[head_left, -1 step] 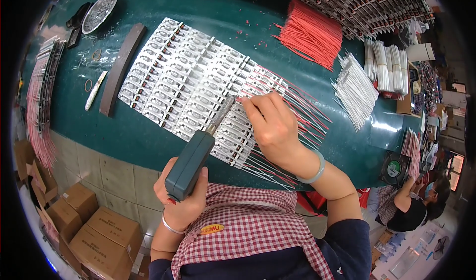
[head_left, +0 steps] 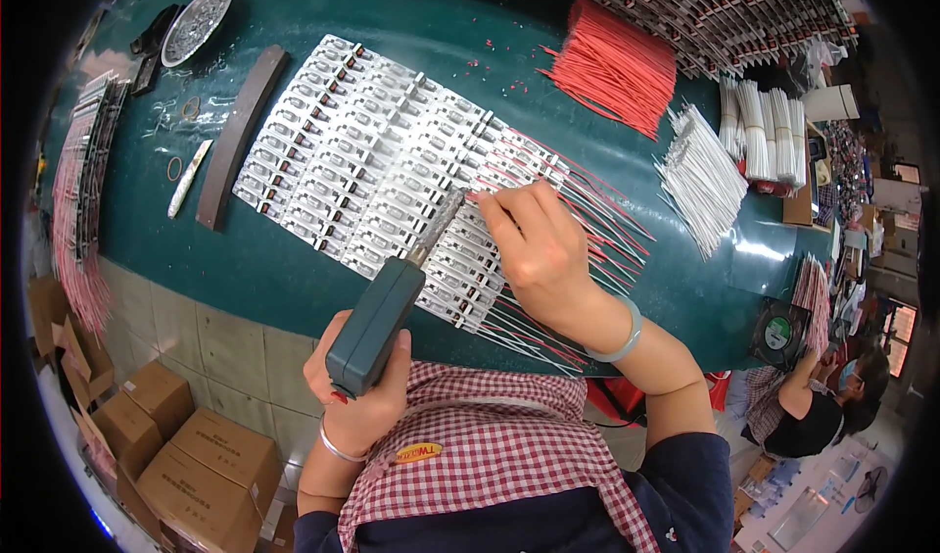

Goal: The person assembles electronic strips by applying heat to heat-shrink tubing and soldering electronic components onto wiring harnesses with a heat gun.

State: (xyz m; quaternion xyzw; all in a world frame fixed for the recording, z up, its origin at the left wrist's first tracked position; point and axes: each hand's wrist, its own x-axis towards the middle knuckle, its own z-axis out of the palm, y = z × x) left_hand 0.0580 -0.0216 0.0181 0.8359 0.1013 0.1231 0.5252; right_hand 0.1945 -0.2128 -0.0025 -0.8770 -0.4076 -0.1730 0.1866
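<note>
In my left hand point(head_left: 364, 396) is a soldering gun point(head_left: 377, 323) with a dark green body; its metal shaft points up and right over a panel of small white parts point(head_left: 377, 151) set in rows. The tip comes close to my right fingertips; whether it touches a part is hard to see. My right hand point(head_left: 537, 244) is closed in a pinch above the panel's right side, with a red wire end showing at the fingertips. Several red and white wires point(head_left: 612, 230) run out to the right from the panel, partly hidden under my right hand and wrist.
A dark curved bar point(head_left: 240, 142) lies left of the panel, with a metal bowl point(head_left: 198, 26) beyond it. To the right are piles of red wires point(head_left: 617, 68) and white wires point(head_left: 700, 181). Cardboard boxes point(head_left: 211, 475) stand on the floor. Another person point(head_left: 813, 406) is at far right.
</note>
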